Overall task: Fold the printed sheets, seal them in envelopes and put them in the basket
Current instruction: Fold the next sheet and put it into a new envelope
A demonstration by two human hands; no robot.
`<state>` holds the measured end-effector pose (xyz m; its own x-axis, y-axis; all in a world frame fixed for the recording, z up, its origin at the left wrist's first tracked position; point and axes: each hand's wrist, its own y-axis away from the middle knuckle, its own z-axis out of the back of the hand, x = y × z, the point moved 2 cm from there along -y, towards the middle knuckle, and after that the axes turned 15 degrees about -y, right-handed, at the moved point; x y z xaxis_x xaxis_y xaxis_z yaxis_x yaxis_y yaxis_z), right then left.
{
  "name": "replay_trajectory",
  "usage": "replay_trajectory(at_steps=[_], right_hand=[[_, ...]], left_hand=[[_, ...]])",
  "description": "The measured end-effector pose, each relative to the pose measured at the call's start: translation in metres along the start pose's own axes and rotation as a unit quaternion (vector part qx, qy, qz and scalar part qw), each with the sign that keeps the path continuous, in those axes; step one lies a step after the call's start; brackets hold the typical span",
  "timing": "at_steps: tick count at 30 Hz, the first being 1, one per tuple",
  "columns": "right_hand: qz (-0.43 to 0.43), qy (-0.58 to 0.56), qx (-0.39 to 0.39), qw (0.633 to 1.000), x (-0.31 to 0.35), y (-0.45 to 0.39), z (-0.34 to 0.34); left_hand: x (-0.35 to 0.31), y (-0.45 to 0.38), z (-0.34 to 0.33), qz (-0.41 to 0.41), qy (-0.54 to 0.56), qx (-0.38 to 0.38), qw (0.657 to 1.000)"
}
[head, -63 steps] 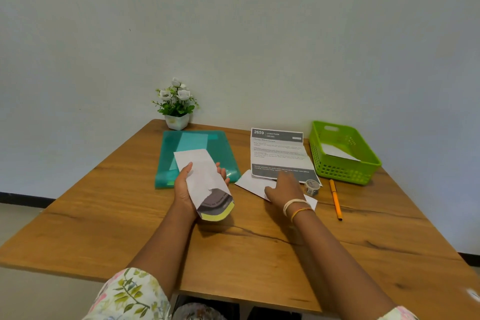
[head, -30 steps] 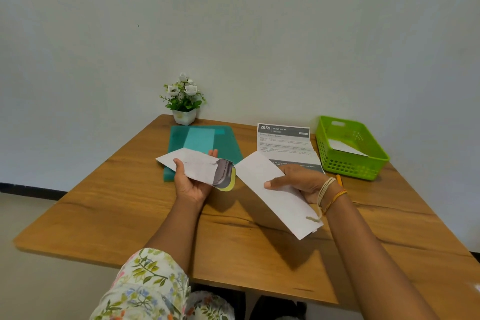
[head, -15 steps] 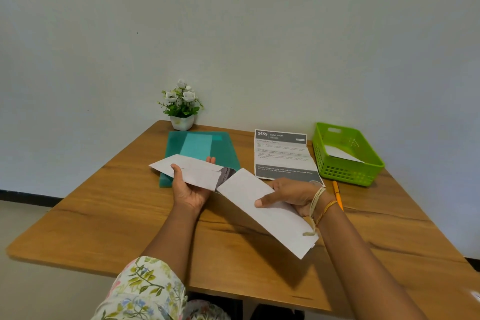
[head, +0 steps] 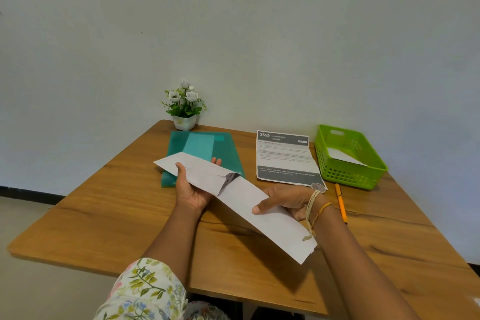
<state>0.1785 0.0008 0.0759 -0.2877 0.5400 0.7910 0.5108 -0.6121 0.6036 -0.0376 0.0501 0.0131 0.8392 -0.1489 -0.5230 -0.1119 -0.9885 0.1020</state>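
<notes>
Both hands held paper above the table (head: 104,215): the left hand (head: 192,191) gripped the folded sheet (head: 197,173), the right hand (head: 288,202) pinched the envelope (head: 265,218). Half a second before, more of the sheet's printed end had shown; now it sat deeper in the envelope's mouth, the basket (head: 348,176) well apart

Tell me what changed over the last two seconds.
The right hand picked the envelope up off the table. The left hand turned the folded sheet and slid it into the envelope's mouth. The printed sheet, basket and pen stayed put.
</notes>
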Motion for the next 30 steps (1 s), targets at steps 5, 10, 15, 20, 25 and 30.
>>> replay_trajectory(at_steps=[5, 10, 15, 20, 25, 30], right_hand=[[-0.005, -0.009, 0.002, 1.000, 0.001, 0.002, -0.002], [0.006, -0.014, -0.023, 1.000, 0.008, -0.003, -0.013], [0.047, -0.076, -0.077, 0.993, 0.004, -0.019, -0.030], [-0.004, -0.018, 0.028, 0.999, -0.004, 0.002, -0.024], [0.014, -0.024, -0.041, 0.999, -0.005, -0.002, -0.008], [0.132, -0.226, -0.219, 0.940, 0.002, -0.017, -0.037]], left_hand=[[0.001, 0.001, -0.001, 0.009, -0.009, 0.018, 1.000], [0.006, 0.003, -0.004, 0.050, -0.038, 0.061, 0.996], [0.007, 0.003, -0.007, 0.064, -0.038, 0.059, 0.996], [0.004, 0.000, -0.002, 0.040, -0.013, 0.019, 0.999], [0.005, 0.001, -0.002, 0.036, -0.014, 0.020, 0.999], [0.008, 0.004, -0.007, 0.056, -0.043, 0.035, 0.997]])
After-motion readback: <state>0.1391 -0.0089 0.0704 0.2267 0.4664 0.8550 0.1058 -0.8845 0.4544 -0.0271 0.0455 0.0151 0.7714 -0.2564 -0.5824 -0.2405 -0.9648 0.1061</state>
